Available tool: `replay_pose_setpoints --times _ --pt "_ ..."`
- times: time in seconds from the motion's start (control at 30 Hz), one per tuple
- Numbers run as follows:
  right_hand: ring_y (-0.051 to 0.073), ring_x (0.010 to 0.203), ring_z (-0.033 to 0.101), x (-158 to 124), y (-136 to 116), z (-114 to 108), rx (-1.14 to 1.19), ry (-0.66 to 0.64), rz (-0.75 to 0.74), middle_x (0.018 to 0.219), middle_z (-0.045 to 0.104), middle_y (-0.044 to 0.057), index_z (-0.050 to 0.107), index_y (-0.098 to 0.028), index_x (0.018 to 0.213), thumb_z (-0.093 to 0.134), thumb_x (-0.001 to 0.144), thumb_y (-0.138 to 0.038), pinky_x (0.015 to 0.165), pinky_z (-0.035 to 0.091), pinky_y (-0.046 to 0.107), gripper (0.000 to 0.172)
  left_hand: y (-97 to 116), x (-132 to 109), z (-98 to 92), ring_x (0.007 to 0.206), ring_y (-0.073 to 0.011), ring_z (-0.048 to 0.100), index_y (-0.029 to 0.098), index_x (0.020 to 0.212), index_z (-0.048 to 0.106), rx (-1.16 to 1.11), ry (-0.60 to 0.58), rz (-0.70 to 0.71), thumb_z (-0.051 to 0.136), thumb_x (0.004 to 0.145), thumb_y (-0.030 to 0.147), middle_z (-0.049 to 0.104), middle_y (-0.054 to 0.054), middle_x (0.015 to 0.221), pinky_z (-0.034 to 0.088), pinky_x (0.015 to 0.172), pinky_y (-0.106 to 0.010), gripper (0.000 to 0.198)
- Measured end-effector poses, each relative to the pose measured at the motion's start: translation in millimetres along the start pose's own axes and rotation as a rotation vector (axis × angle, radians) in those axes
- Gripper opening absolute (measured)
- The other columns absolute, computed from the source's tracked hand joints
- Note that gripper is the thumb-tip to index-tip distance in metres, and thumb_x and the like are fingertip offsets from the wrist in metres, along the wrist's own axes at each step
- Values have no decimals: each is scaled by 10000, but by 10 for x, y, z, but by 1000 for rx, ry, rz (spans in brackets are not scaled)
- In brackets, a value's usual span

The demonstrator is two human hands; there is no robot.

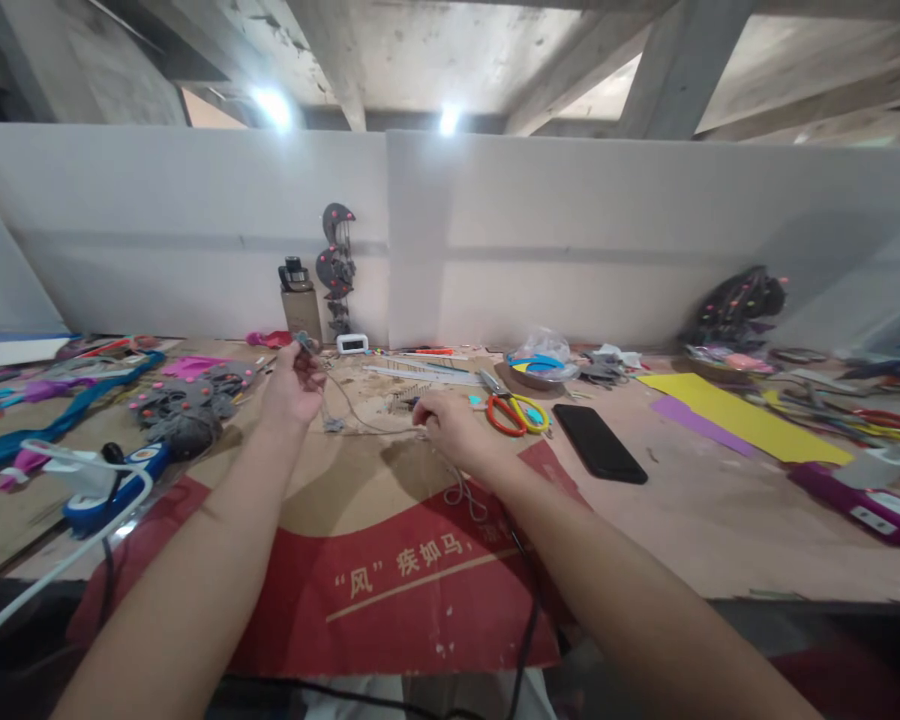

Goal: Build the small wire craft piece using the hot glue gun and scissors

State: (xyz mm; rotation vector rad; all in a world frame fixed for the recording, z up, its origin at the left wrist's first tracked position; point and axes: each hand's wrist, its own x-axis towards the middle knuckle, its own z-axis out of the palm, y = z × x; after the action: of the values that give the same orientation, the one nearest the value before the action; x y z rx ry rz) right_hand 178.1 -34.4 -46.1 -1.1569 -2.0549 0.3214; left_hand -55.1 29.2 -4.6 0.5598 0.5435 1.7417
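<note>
My left hand (292, 385) is raised a little above the cardboard-covered table (705, 520), fingers pinched on a small grey piece at the end of a thin string (352, 410). The string sags across to my right hand (450, 425), which rests low on the cardboard with its fingers closed on the other end. A small grey bit hangs on the string between the hands. More thin string loops lie just below my right wrist.
Orange and yellow scissors (516, 412) and a black phone (598, 443) lie right of my right hand. Yellow and purple sheets (742, 420) lie further right. Grey felt pieces (191, 400), a blue glue gun (112, 480) and a bottle (300, 305) are at the left.
</note>
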Motion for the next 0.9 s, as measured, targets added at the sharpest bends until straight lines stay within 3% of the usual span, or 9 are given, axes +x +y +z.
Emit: replay_pose_setpoints --times 0.13,0.27,0.47,0.6,0.9 --pt "138 765 517 -37 -125 110 71 42 -171 800 572 36 586 -167 741 411 698 8 714 396 249 251 -105 -135 88 595 -65 626 142 791 625 146 17 5 604 773 186 690 -1 715 369 392 -123 52" --pt "139 787 509 -45 -164 146 98 95 -224 872 565 48 582 -166 847 440 745 -13 720 404 254 232 -185 -232 129 611 -79 649 128 843 629 248 -62 -133 607 767 177 691 -24 747 362 379 -107 93" --pt "145 778 505 -49 -84 226 74 69 -187 828 544 34 553 -173 802 443 721 4 698 393 254 224 -524 -339 94 427 -34 526 113 772 585 510 -187 -238 624 730 199 659 -39 703 242 310 -101 103" --pt "145 779 496 -68 -47 323 75 52 -182 822 528 27 519 -178 766 449 693 6 694 387 248 210 -704 -402 35 315 -21 339 126 699 549 633 -254 -293 637 714 295 482 45 446 134 312 -125 191" --pt "135 735 483 -92 -41 367 108 17 -184 788 524 13 510 -184 776 442 687 4 655 366 235 219 -597 -341 -21 326 -33 246 140 703 541 634 -266 -193 639 684 387 381 84 400 85 350 -174 266"
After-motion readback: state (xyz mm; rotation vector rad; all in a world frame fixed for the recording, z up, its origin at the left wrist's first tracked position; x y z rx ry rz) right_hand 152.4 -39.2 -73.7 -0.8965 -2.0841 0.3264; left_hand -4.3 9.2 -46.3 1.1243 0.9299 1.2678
